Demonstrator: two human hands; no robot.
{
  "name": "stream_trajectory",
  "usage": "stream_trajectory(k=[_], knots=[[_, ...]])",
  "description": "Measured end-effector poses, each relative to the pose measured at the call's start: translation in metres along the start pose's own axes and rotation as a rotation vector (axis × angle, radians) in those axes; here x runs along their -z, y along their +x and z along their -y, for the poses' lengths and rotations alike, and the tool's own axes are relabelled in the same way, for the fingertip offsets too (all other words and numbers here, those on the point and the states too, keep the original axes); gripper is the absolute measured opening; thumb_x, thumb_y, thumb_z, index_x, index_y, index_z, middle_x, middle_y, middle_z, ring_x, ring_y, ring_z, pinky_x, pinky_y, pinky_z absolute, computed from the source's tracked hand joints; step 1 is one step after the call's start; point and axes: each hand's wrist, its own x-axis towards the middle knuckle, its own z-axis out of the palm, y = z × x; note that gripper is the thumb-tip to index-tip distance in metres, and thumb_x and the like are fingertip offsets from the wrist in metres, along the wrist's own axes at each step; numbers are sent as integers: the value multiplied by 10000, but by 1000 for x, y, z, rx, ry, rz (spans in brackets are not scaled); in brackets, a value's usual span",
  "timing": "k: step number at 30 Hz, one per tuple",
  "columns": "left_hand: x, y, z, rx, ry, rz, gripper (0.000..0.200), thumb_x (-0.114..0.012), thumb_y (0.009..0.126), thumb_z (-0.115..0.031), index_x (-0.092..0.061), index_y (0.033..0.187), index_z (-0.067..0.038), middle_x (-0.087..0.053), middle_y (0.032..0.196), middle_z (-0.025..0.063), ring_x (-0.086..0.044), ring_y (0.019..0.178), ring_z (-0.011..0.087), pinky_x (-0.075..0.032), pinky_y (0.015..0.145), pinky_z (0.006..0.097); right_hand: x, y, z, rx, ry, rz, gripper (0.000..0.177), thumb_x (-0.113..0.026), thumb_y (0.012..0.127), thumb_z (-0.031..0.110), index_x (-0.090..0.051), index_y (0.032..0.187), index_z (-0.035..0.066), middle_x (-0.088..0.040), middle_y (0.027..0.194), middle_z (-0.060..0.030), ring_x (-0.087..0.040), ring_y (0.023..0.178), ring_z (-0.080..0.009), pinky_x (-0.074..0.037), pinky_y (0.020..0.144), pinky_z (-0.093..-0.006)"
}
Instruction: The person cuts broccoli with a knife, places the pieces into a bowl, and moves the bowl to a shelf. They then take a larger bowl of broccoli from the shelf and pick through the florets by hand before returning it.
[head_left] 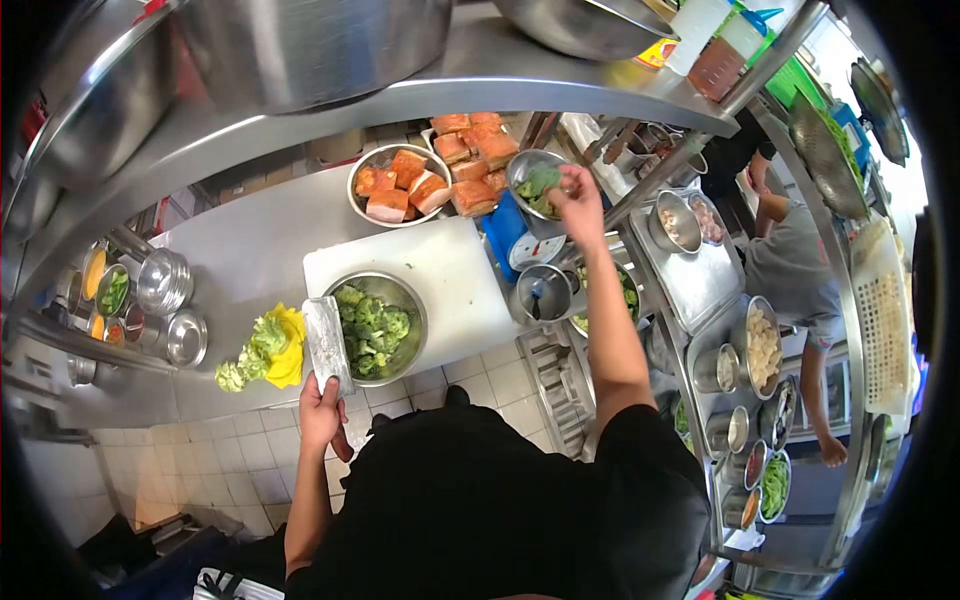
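Along the table's [230,240] front edge, the bowl of broccoli [378,328] sits on the near left part of the white cutting board [450,285], close to the drop to the floor. The left hand [322,408] has its fingers closed round the cleaver [327,345], whose broad blade overlaps the bowl's left rim (whether metal touches metal, I cannot tell). The right hand [577,200] reaches over the small metal bowl [536,180] of greens, fingers bent; whether they grip any leaves is unclear.

Open room lies on the board right of the broccoli and on the bare steel left of it. The yellow cloth [288,335], with pale green pieces [252,352] against it, crowds the cleaver's left side. The bowl of meat [400,186] stands behind the board, more meat blocks [472,150] beside it. The blue scale [515,235] and metal jug [545,293] hem in the right side.

Overhead, a steel shelf [480,95] carries a big pot [315,50]. Tiled floor [230,455] shows below; beyond the right-hand rack, a co-worker [795,265] in grey leans near more food containers.
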Motion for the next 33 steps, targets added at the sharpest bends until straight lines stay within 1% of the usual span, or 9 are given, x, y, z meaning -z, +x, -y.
stream_trajectory(k=[6, 10, 13, 17, 19, 20, 23, 31, 33], knots=[[-21, 4, -9, -12, 30, -9, 164, -513, 1038, -199, -531, 1114, -55, -571, 758, 8, -468, 456, 80, -414, 392, 256, 38, 69, -66, 20, -357, 194, 527, -741, 828, 125, -582, 1328, 76, -676, 1225, -175, -674, 1059, -261, -518, 897, -365], [-21, 3, -16, -65, 20, -7, 219, -509, 1040, -198, -528, 1197, -46, -579, 800, 9, -466, 459, 79, -416, 398, 252, 36, 68, -14, 107, -371, 78, 544, -687, 868, 134, -538, 1388, 83, -671, 1248, -146, -690, 997, -272, -522, 879, -370], [-12, -1, -7, -79, 1, -53, 258, -509, 1036, -183, -519, 1250, -41, -559, 782, 1, -457, 457, 77, -415, 398, 251, 24, 59, 39, 235, -424, -31, 386, -645, 875, 92, -616, 1256, 40, -697, 1128, -178, -673, 973, -341, -523, 862, -398], [9, 1, -17, -80, 27, -178, 215, -514, 1020, -153, -532, 1201, -38, -513, 719, -16, -448, 445, 81, -411, 388, 257, -41, 12, 101, 639, -544, 183, 260, -632, 864, 106, -657, 1112, 34, -697, 997, -179, -657, 936, -364, -520, 828, -432], [17, 4, -28, -89, 19, -254, 178, -517, 1020, -182, -540, 1135, -48, -539, 700, -2, -447, 430, 83, -403, 374, 260, -83, -26, 113, 438, -487, 611, 226, -629, 865, 118, -661, 1087, 87, -700, 958, -142, -665, 893, -354, -530, 779, -441], [20, 6, -33, -83, 10, -284, 164, -518, 1020, -184, -540, 1114, -51, -538, 678, 0, -444, 419, 85, -398, 367, 260, -112, -42, 85, 586, -433, 679, 217, -618, 863, 115, -658, 1076, 101, -700, 950, -136, -666, 892, -356, -532, 779, -439], [37, 14, -30, -74, -6, -292, 127, -511, 1030, -169, -537, 1087, -58, -566, 732, 5, -454, 446, 81, -403, 386, 259, -195, -108, 47, 433, -464, 1049, 256, -633, 846, 124, -657, 1099, 96, -693, 1014, -152, -655, 950, -360, -524, 836, -460], [37, 5, -20, -81, -109, -263, 147, -512, 1034, -155, -542, 1140, -58, -588, 779, 1, -458, 461, 69, -418, 392, 241, -315, -215, 4, 380, -532, 1023, 401, -682, 829, 153, -602, 1218, 100, -580, 1262, -132, -515, 1224, -355, -454, 1010, -423], [41, -1, -13, -73, -122, -265, 159, -510, 1036, -158, -546, 1156, -60, -589, 783, -2, -457, 468, 63, -423, 396, 235, -313, -214, 0, 344, -469, 942, 382, -721, 833, 202, -617, 1181, 83, -633, 1132, -126, -608, 1054, -354, -502, 899, -423]])
